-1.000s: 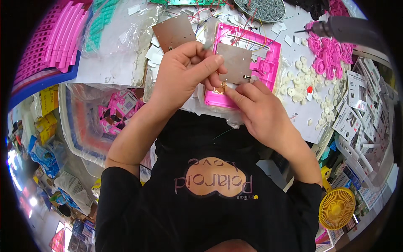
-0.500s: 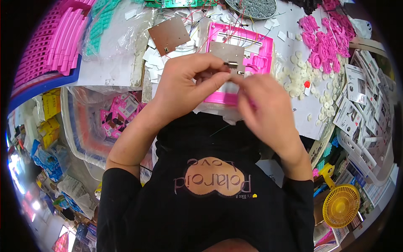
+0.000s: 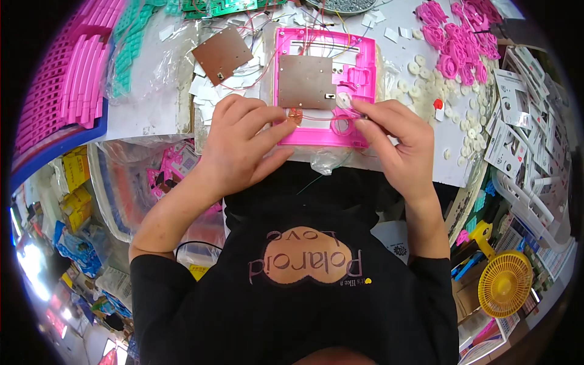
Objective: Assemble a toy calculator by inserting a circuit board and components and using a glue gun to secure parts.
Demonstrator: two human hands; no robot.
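Observation:
A pink plastic housing (image 3: pixel 371 67) lies in front of me, with a brown circuit board (image 3: pixel 304 82) resting inside it. My left hand (image 3: pixel 246 137) is at the housing's near left, its fingers apart and the thumb separate. Its fingertips reach a small copper-coloured piece (image 3: pixel 294 117) below the board. At the right rim, my right hand (image 3: pixel 401 143) pinches the dark end of a thin red wire (image 3: pixel 322 118), which stretches across toward the copper-coloured piece. Under the wire sits a pink ring-shaped part (image 3: pixel 342 125); a white round piece (image 3: pixel 344 100) is just beyond it.
A second brown board (image 3: pixel 222 55) lies on white slips at the left. White discs (image 3: pixel 420 85) and pink plastic parts (image 3: pixel 456 48) spread at the right. Green boards (image 3: pixel 219 6) and a bowl of small metal pieces (image 3: pixel 344 5) stand at the back. A yellow fan (image 3: pixel 505 284) is at lower right.
My hands have moved apart from their meeting point over the housing, uncovering the board. The left has spread its fingers; the right has shifted to the right rim. The whole view has shifted slightly.

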